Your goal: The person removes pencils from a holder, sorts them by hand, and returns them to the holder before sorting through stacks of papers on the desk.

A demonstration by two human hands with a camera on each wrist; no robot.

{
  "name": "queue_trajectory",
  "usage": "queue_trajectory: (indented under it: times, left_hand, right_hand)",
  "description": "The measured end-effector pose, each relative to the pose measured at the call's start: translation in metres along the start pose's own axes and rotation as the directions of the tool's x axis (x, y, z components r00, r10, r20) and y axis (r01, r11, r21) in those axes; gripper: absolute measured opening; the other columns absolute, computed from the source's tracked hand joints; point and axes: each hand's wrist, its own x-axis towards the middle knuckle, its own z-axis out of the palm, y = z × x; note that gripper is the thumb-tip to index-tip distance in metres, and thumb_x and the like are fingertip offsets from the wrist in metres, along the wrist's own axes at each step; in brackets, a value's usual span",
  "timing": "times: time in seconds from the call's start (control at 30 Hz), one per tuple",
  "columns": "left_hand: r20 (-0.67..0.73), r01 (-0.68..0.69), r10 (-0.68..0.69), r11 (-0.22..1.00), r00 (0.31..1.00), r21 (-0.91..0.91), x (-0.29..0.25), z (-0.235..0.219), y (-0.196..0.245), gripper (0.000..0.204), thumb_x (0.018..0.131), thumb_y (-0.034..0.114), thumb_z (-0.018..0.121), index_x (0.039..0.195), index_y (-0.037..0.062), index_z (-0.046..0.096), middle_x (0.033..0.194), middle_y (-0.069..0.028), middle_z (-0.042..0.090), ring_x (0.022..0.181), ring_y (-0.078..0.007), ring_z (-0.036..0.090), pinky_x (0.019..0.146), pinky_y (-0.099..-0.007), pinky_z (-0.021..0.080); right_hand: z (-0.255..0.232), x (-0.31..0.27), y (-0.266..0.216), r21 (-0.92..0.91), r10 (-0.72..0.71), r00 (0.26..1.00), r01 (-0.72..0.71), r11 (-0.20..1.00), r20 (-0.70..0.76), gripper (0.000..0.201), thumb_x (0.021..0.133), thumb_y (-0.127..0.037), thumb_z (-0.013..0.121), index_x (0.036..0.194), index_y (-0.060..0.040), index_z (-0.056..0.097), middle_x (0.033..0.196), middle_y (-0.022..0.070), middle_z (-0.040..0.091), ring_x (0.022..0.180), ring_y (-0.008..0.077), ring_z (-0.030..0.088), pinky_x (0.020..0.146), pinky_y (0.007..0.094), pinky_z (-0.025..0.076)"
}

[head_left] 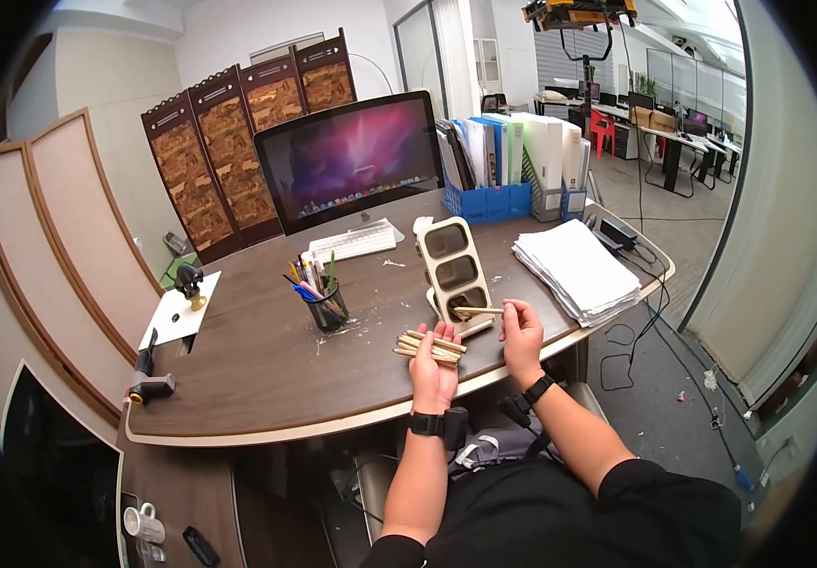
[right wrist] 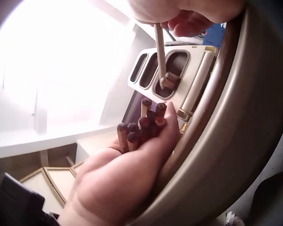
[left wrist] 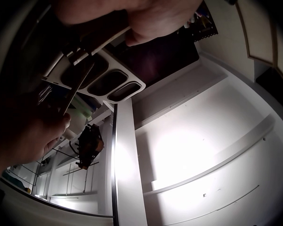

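Note:
Palm up near the table's front edge, my left hand [head_left: 435,377] holds several wooden sticks [head_left: 432,347] with the thumb over them; their dark ends [right wrist: 133,137] show in the right wrist view. My right hand [head_left: 522,338] pinches one slim stick [head_left: 484,310] between thumb and fingers. That stick [right wrist: 160,52] reaches into the nearest compartment of a tilted beige holder [head_left: 452,257] with three openings. Another short piece [right wrist: 171,80] is inside the same compartment, beside its tip. In the left wrist view both hands are dark and partly cut off.
A black mesh pen cup [head_left: 330,312] stands left of the holder. Behind are a white keyboard [head_left: 356,241], a monitor [head_left: 356,156] and a blue file rack [head_left: 489,202]. A paper stack [head_left: 579,270] lies to the right. Pale scraps are scattered on the table [head_left: 248,379].

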Motion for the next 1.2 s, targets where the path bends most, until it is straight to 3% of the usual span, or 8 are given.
queue_trajectory:
  times: [0.23,0.47,0.57,0.63,0.7,1.03,1.1,1.2]
  left_hand:
    - [0.010,-0.006,0.006,1.000,1.000,0.015,-0.001,0.000,0.001,0.039,0.106,0.013,0.054,0.143,0.0110,0.042,0.135,-0.0168,0.058,0.122,-0.0320,0.062,0.105,-0.0521,0.052]
    - [0.007,-0.006,0.006,1.000,1.000,0.017,-0.002,0.001,0.002,0.037,0.107,0.014,0.052,0.142,0.0108,0.042,0.133,-0.0167,0.059,0.123,-0.0317,0.062,0.105,-0.0525,0.052]
    - [0.027,-0.009,0.010,1.000,1.000,-0.003,-0.001,0.000,0.001,0.034,0.108,0.014,0.050,0.141,0.0093,0.043,0.132,-0.0173,0.060,0.123,-0.0321,0.062,0.105,-0.0508,0.053]
    - [0.068,0.000,0.000,1.000,0.998,-0.003,0.000,-0.001,0.001,0.032,0.109,0.013,0.048,0.140,0.0077,0.044,0.132,-0.0184,0.061,0.124,-0.0327,0.062,0.107,-0.0484,0.052]
    - [0.067,0.006,-0.006,1.000,0.998,-0.004,-0.005,0.002,0.002,0.031,0.109,0.012,0.047,0.139,0.0067,0.045,0.132,-0.0193,0.061,0.124,-0.0330,0.062,0.108,-0.0467,0.052]
    - [0.044,-0.008,0.009,1.000,0.999,-0.023,-0.005,0.002,0.002,0.029,0.109,0.012,0.047,0.137,0.0072,0.046,0.132,-0.0192,0.060,0.124,-0.0337,0.062,0.107,-0.0499,0.053]
    - [0.033,-0.018,0.019,1.000,0.999,-0.018,-0.005,0.002,0.001,0.029,0.109,0.012,0.047,0.137,0.0076,0.046,0.132,-0.0190,0.060,0.124,-0.0336,0.062,0.107,-0.0504,0.053]
    - [0.037,-0.006,0.006,1.000,0.999,-0.020,-0.004,0.001,0.002,0.030,0.108,0.012,0.048,0.138,0.0085,0.046,0.131,-0.0185,0.060,0.124,-0.0328,0.061,0.107,-0.0500,0.052]
  right_hand:
    - [0.007,-0.005,-0.007,-0.431,-0.336,0.922,0.388,0.815,0.194,0.023,0.099,-0.013,0.071,0.119,-0.0025,0.070,0.096,0.0063,0.066,0.078,0.0133,0.061,0.067,0.0280,0.051]
    - [0.009,-0.008,-0.006,-0.421,-0.262,0.928,0.355,0.835,0.263,0.028,0.096,-0.014,0.073,0.123,-0.0058,0.071,0.092,0.0069,0.068,0.073,0.0140,0.061,0.066,0.0296,0.051]
    - [0.006,-0.014,-0.016,-0.396,-0.010,0.927,0.171,0.902,0.376,0.028,0.094,-0.018,0.076,0.119,-0.0057,0.072,0.079,0.0038,0.066,0.066,0.0120,0.059,0.062,0.0297,0.050]
    - [0.009,-0.017,-0.023,-0.393,0.005,0.794,0.296,0.871,0.608,0.028,0.094,-0.022,0.077,0.115,-0.0053,0.073,0.071,0.0020,0.065,0.063,0.0102,0.058,0.060,0.0292,0.050]
    - [0.010,-0.019,-0.026,-0.390,0.028,0.787,0.274,0.879,0.617,0.028,0.095,-0.022,0.076,0.116,-0.0033,0.072,0.077,0.0045,0.069,0.067,0.0095,0.061,0.063,0.0279,0.051]
    - [0.003,-0.012,-0.003,-0.161,-0.031,0.921,0.101,0.982,0.388,0.019,0.105,-0.015,0.063,0.115,0.0001,0.070,0.086,0.0022,0.071,0.072,0.0065,0.063,0.065,0.0235,0.052]
    - [-0.005,-0.006,0.003,-0.057,-0.059,0.997,0.062,0.996,0.051,0.016,0.106,-0.016,0.062,0.114,-0.0029,0.067,0.080,-0.0025,0.063,0.066,0.0040,0.056,0.059,0.0211,0.048]
    - [0.000,-0.002,-0.001,0.011,-0.014,0.999,0.014,1.000,-0.040,0.014,0.106,-0.018,0.062,0.115,-0.0061,0.064,0.079,-0.0043,0.058,0.063,0.0027,0.050,0.055,0.0200,0.042]
